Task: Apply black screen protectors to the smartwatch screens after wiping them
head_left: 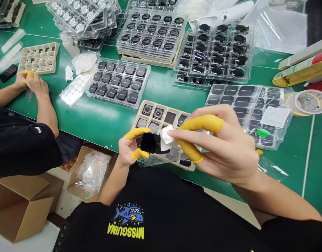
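On the green counter (161, 87) lies a beige tray (164, 113). The right hand (226, 147) is at three o'clock from the left hand (125, 150), which grips a black smartwatch (148, 142) over the tray's eight o'clock side. Pinched in the right, a white cloth (166, 138) overlaps the watch's three o'clock end.

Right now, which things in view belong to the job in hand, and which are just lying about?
Likely the job:
watch, held in the left hand
white cloth or tissue, pinched in the right hand
beige tray, behind the hands

Apparently just lying about:
tape roll
green disc
open cardboard box
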A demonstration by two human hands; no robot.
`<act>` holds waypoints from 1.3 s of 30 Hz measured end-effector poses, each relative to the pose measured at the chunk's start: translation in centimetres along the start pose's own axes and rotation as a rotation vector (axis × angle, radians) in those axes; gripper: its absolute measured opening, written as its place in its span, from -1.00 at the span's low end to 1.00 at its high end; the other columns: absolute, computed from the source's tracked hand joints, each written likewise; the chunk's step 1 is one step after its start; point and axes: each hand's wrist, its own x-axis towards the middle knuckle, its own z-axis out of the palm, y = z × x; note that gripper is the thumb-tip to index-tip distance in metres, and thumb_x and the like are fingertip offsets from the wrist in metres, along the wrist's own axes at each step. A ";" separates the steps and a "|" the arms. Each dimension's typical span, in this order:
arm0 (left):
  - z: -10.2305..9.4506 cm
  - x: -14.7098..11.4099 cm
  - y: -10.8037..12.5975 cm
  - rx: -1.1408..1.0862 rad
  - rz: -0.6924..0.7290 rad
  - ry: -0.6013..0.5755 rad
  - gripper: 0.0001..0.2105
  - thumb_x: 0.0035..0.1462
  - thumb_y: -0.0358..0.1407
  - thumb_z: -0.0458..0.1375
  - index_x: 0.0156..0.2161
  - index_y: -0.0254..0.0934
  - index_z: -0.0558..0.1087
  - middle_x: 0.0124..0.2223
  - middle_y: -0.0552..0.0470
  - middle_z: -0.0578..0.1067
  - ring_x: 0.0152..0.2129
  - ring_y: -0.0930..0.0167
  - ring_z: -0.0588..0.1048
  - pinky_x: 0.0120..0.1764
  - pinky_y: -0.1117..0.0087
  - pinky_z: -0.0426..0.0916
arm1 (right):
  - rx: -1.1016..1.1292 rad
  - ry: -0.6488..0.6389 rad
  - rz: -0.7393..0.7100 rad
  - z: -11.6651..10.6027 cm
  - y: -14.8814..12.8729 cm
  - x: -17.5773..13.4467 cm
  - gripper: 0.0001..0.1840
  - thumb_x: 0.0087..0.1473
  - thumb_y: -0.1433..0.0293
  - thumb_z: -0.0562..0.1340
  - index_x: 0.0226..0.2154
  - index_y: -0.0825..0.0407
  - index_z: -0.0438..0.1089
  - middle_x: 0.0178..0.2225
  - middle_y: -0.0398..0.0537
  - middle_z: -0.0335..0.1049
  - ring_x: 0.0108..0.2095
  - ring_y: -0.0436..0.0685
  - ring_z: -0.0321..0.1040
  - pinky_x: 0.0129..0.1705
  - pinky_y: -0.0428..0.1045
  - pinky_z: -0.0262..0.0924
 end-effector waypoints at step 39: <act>0.9 1.1 -1.1 0.086 -0.092 -0.031 -0.27 -0.18 0.13 0.68 0.05 -0.25 0.75 -0.08 -0.15 0.80 -0.16 0.17 0.77 -0.04 0.25 0.69 | 0.106 -0.284 -0.247 1.6 3.1 1.3 -0.68 0.54 0.52 0.14 0.12 0.07 0.59 -0.10 0.03 0.63 0.05 0.29 0.45 0.01 0.18 0.33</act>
